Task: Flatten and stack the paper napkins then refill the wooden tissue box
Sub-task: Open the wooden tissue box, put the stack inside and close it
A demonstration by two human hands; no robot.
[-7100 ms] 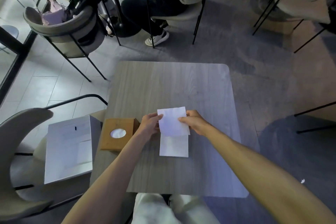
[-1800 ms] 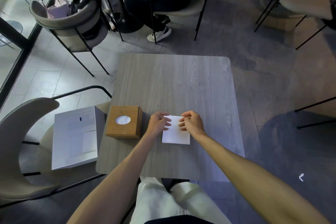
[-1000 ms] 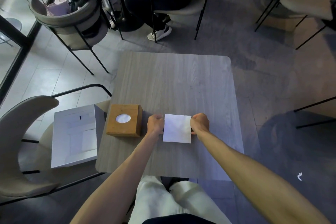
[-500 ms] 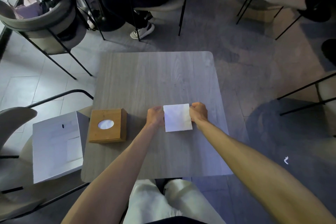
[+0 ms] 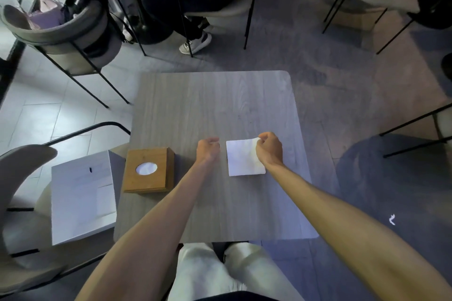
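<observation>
A square stack of white paper napkins (image 5: 241, 160) lies flat on the grey wooden table (image 5: 210, 105). My right hand (image 5: 269, 149) rests over its right side and pinches the far right corner between its fingertips. Just left of the stack, my left hand (image 5: 208, 150) sits curled on the table, a small gap away from the paper and holding nothing. The wooden tissue box (image 5: 148, 170) stands at the table's left edge, a white tissue showing in its oval opening.
A white open box (image 5: 82, 197) sits on the chair seat to the left of the table. Chairs ring the table. A seated person's legs (image 5: 186, 14) are beyond the far edge. My knees (image 5: 220, 269) are under the near edge.
My left hand has come off the stack's left edge and drawn slightly left. My right hand has shifted onto the stack and taken its far right corner. The view has panned.
</observation>
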